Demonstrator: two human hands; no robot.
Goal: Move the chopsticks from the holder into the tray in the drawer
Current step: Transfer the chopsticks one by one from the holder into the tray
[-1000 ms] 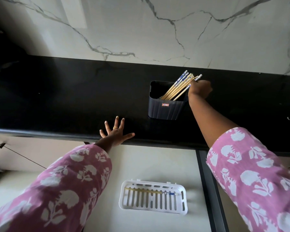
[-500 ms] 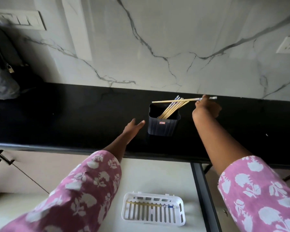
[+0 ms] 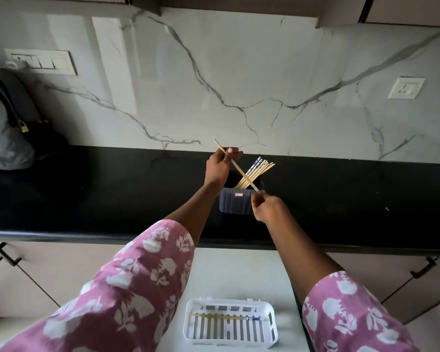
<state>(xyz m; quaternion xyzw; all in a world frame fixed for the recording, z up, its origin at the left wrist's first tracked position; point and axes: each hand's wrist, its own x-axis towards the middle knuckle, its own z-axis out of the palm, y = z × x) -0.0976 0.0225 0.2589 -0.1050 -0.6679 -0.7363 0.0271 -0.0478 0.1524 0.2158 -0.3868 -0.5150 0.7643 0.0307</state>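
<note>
Nearest, the white tray (image 3: 231, 321) in the open drawer (image 3: 241, 273) holds one chopstick (image 3: 226, 318) so far. Farther, over the holder (image 3: 236, 203) on the black tabletop (image 3: 99, 194), a second chopstick (image 3: 239, 170) has come out; the left hand (image 3: 220, 165) has now joined the right hand (image 3: 266, 207), both grips closed on it. The other chopsticks (image 3: 255, 172) remain inside.

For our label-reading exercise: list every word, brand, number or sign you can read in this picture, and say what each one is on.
No text here can be read.
Red and white label on the front of the dark holder: there is print, but it is too small and blurred to read.
Blue pattern on the chopsticks in the holder: decoration, with no legible characters.
Switch plate and wall socket: no readable markings.
</note>
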